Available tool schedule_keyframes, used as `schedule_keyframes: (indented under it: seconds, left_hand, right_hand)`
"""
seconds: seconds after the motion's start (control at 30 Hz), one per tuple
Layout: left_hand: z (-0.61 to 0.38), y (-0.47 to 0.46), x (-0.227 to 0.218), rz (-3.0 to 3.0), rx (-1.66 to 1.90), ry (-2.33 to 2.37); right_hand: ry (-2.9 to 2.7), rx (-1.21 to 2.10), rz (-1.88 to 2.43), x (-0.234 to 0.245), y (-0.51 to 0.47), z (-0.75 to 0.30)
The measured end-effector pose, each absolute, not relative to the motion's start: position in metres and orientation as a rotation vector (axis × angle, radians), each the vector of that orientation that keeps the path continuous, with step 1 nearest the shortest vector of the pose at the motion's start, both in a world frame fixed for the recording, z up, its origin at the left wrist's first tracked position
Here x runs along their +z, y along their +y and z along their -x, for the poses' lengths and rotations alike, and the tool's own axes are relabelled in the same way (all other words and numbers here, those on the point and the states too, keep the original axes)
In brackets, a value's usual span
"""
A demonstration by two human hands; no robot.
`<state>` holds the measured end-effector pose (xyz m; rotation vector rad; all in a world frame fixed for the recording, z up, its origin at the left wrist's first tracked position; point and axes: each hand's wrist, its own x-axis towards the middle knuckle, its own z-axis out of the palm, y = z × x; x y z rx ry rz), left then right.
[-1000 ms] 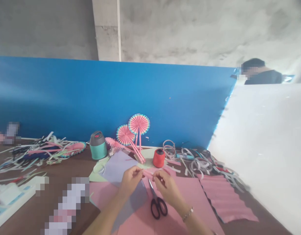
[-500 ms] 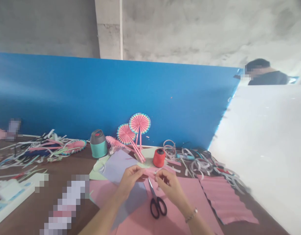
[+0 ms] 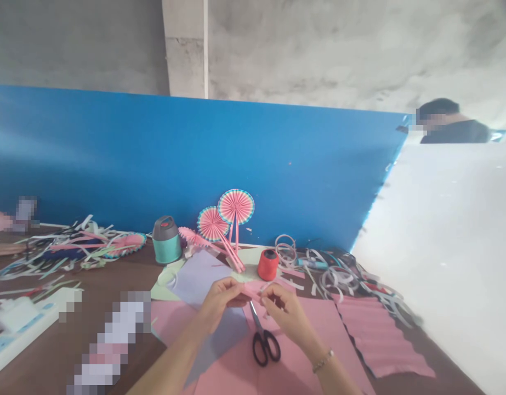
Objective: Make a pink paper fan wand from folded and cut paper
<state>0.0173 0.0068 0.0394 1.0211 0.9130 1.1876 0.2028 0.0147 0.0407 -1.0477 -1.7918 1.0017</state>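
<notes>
Between my two hands is a small piece of pink paper (image 3: pixel 251 289), which looks folded. My left hand (image 3: pixel 222 300) pinches its left end between thumb and fingers. On the other end, the thumb and index finger of my right hand (image 3: pixel 283 310) are closed, and the exact grip is partly hidden by the fingers. Scissors with black handles (image 3: pixel 260 330) lie just below my hands, blades pointing away from me. They rest on a large pink paper sheet (image 3: pixel 310 351). A bluish-purple sheet (image 3: pixel 220 343) lies under my left forearm.
Round pleated paper fans (image 3: pixel 236 206) lean against the blue partition (image 3: pixel 113 159). A red thread spool (image 3: pixel 268 265) and a teal-and-grey container (image 3: pixel 166 241) stand behind my hands. Paper scraps (image 3: pixel 78 247) lie left, a pleated pink sheet (image 3: pixel 384 334) right, and a power strip (image 3: pixel 26 329) front left.
My hands keep the same grip on the pink paper with barely any movement. The view has shifted very slightly; the scissors lie where they were.
</notes>
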Motion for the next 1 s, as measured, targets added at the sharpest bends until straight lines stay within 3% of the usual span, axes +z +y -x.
schedule_keyframes:
  seconds: [1.0]
  left_hand:
    - [-0.0210, 0.0013, 0.0433, -1.083, 1.153, 0.859]
  right_hand:
    - [-1.817, 0.893, 1.131, 0.0380, 0.0150, -0.2014]
